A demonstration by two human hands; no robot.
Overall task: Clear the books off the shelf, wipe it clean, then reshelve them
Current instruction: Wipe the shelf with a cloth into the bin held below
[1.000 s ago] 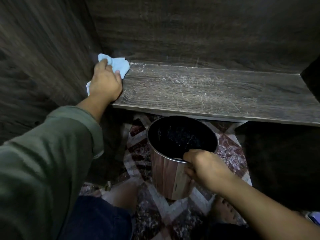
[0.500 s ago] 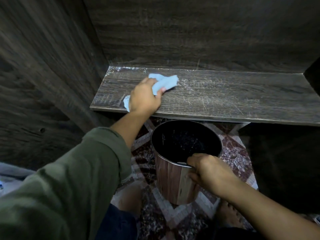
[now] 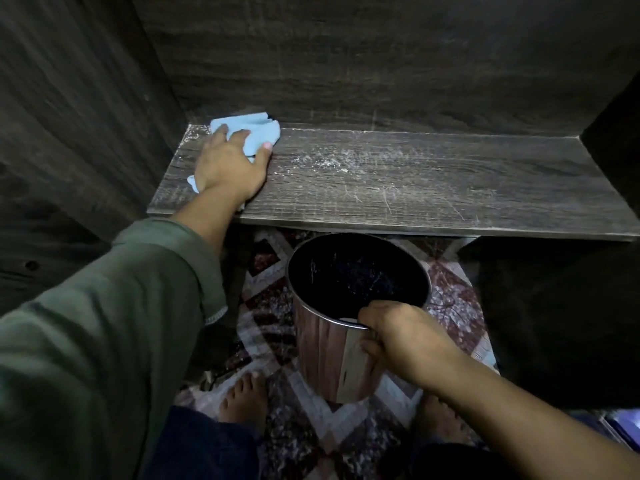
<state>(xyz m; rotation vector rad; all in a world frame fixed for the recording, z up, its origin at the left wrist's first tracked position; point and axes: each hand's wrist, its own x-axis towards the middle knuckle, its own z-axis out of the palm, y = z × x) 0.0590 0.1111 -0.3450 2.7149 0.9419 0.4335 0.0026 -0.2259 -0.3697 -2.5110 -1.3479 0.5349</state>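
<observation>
A dark wooden shelf (image 3: 433, 181) holds no books and carries white dust and scratches across its middle. A crumpled light blue cloth (image 3: 258, 133) lies in the shelf's back left corner. My left hand (image 3: 228, 168) presses down on it with spread fingers and partly covers it. Below the shelf's front edge stands a round wood-patterned bin (image 3: 325, 351) with a dark inside. My right hand (image 3: 405, 341) grips its near rim, thumb inside and fingers curled on the outer wall.
Dark wooden panels close in the shelf at the left (image 3: 76, 116), the back (image 3: 381, 64) and the right. A patterned red and white floor (image 3: 270, 282) lies below, with my bare feet (image 3: 242, 396) on it near the bin.
My left hand has slid the cloth from the shelf's middle front back to the left rear corner. My right hand has kept its hold on the bin's rim.
</observation>
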